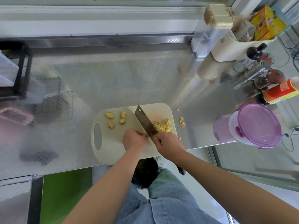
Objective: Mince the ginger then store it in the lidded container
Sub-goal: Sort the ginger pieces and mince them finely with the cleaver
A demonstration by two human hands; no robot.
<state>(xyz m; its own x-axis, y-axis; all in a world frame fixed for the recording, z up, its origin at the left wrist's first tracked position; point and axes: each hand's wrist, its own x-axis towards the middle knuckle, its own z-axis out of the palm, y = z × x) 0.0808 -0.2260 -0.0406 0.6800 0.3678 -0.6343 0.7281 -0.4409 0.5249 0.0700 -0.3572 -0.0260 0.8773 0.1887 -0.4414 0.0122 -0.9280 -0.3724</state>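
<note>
Left hand [133, 139]: lower centre; fingers curled, pinching a ginger piece [147, 135] tight against the knife [144, 122]; a blade drifting left could nick the fingertips
Right hand [169, 147]: clamped on the knife handle
Ginger strips [163, 126]: right of the blade; uncut chunks [115, 119] on the board's upper left
Stray bits [182, 122]: off the board's right side on the counter [113, 78]; hard chops may fling more
Container [254, 125]: right of frame, purple lid on, well apart
Board [113, 152]: at the counter's near edge; could shift
</note>
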